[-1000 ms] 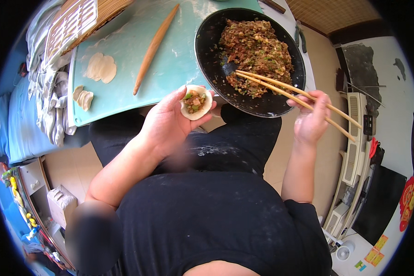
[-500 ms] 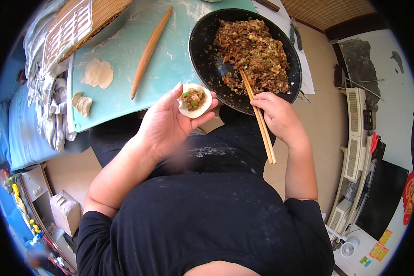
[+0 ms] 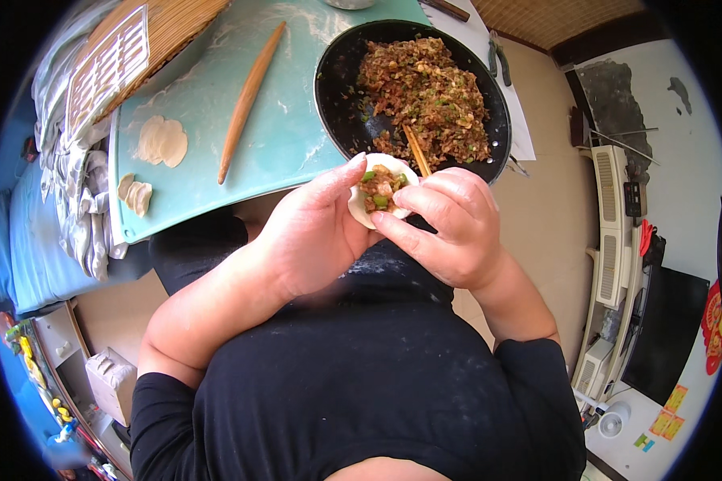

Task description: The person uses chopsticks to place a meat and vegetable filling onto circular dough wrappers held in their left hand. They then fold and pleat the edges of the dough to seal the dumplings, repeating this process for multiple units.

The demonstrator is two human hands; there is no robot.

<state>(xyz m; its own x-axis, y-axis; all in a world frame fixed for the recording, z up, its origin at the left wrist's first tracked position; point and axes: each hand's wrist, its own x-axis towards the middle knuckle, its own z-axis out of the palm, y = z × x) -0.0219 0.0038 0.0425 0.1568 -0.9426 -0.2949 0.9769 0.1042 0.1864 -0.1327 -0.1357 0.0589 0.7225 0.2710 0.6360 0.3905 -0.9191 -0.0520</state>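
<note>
My left hand (image 3: 321, 220) cups a round dumpling wrapper (image 3: 359, 210), its thumb at the upper rim. A mound of filling with green pieces (image 3: 381, 186) sits on the wrapper, which is still spread open. My right hand (image 3: 453, 220) is closed at the wrapper's right side, thumb and fingertips on its edge. Just beyond that hand, a pair of chopsticks (image 3: 415, 149) leans in the black pan (image 3: 341, 76), tips in the chopped filling mix (image 3: 433, 88); their lower ends are hidden behind the right hand.
On the pale green board (image 3: 297, 104) lie a wooden rolling pin (image 3: 250, 104) and two groups of wrappers, one flat (image 3: 162, 143), one overlapping (image 3: 135, 195). A woven tray (image 3: 156, 48) and crumpled cloth (image 3: 88, 200) stand left. Pliers (image 3: 499, 60) lie right of the pan.
My right hand has left the chopsticks in the pan and moved left onto the wrapper's edge. My left hand has brought the filled wrapper to the right and slightly nearer.
</note>
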